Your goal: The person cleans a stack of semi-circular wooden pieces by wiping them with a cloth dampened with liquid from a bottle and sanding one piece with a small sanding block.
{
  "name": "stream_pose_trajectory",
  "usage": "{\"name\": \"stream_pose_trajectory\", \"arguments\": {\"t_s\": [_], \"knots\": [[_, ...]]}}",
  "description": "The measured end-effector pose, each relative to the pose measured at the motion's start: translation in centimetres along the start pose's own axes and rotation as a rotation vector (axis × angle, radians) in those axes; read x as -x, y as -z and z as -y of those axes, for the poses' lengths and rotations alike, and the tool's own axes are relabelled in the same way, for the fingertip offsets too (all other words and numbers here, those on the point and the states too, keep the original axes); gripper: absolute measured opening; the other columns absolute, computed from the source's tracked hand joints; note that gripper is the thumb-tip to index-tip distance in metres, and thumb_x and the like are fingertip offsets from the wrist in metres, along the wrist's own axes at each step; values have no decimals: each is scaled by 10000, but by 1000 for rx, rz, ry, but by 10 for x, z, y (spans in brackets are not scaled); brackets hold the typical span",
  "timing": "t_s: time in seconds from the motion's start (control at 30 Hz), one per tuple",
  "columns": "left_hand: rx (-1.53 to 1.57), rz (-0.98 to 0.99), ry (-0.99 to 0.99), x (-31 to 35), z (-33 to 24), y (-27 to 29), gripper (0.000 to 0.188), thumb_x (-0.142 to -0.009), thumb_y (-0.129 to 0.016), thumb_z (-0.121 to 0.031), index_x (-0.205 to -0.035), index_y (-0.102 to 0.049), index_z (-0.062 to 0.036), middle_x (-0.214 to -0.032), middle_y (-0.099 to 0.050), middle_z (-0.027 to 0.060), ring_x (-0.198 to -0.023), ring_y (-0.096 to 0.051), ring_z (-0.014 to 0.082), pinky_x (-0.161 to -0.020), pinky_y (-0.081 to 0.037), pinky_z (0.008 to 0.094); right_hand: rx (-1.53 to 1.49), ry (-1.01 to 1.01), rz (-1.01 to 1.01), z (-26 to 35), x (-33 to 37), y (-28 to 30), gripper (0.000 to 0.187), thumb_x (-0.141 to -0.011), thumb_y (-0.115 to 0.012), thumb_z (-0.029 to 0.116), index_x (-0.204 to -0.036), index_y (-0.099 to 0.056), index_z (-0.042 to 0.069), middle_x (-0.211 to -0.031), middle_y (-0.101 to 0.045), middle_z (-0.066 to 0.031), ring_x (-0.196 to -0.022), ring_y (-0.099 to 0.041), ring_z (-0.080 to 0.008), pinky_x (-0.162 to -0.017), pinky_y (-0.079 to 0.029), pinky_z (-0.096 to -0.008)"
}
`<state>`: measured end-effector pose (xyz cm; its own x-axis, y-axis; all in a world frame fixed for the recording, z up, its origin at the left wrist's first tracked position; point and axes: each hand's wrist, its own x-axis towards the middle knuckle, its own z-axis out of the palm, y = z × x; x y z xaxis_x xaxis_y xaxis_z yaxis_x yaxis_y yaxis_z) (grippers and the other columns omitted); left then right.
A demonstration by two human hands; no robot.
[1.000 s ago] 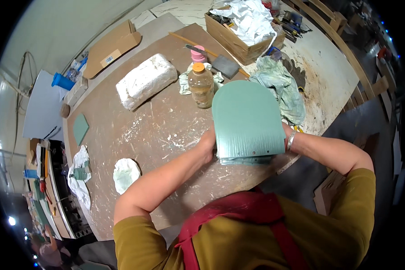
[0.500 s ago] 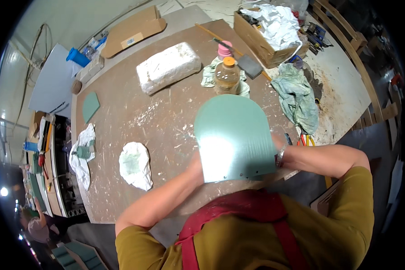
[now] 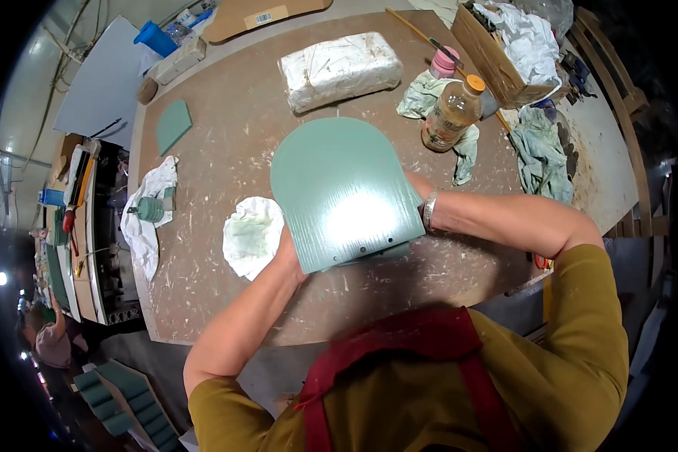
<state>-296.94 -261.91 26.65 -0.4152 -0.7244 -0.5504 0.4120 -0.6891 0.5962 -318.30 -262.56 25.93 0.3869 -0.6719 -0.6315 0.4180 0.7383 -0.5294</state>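
A green panel (image 3: 339, 181) with a rounded far end and small holes along its near edge is held above the brown board, slightly tilted. A bright glare lies on its face. At its lower left side is my left hand (image 3: 289, 252), its fingers hidden underneath. My right hand (image 3: 418, 187) grips the right side, mostly covered by the panel, with a bracelet at the wrist. Another green edge (image 3: 384, 255) shows beneath the near end; I cannot tell whether it is a separate piece. A stained white cloth pad (image 3: 250, 235) lies beside my left hand.
Beyond the panel lies a white wrapped block (image 3: 343, 71). At the right are an orange-capped bottle (image 3: 453, 113), a pink container (image 3: 444, 62), a greenish rag (image 3: 541, 154) and a cardboard box (image 3: 490, 56). Leftward are a small green piece (image 3: 174, 126) and a white cloth (image 3: 145, 237).
Both hands have carried the green panel leftward, away from the bottle and close to the cloth pad. It has tilted, and a green edge now shows underneath. My view has shifted too.
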Motion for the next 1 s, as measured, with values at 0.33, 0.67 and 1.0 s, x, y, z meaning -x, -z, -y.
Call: {"name": "stream_pose_trajectory", "arguments": {"t_s": [0.33,0.67,1.0], "knots": [[-152,-15,-36,-15,-26,-9,335,-970,-473,-194,-1229,-501,17,-1113,-605,131,-939,-634,200,-749,-561,319,22,149,-50,24,-8,-4,397,-984,-406,266,-1213,-539,-29,-1107,-648,-143,-923,-666,-201,-791,-551,-312],[-860,-189,-1033,-74,5,50,644,-861,-620,-120,-1403,-282,-35,-1473,-184,132,-1283,-341,225,-1056,-316,331,264,875,-148,-1,-49,18,529,-976,-363,411,-1283,-471,-6,-1234,-493,-88,-1140,-478,-176,-999,-364,-308],[-216,-212,-811,-72,27,53,535,-953,-468,-272,-1400,-300,-31,-1313,-414,114,-1166,-431,203,-1030,-325,331,292,773,-216,-9,-37,19,557,-969,-358,490,-1296,-435,46,-1158,-495,-36,-1014,-440,-124,-862,-339,-264]]}}
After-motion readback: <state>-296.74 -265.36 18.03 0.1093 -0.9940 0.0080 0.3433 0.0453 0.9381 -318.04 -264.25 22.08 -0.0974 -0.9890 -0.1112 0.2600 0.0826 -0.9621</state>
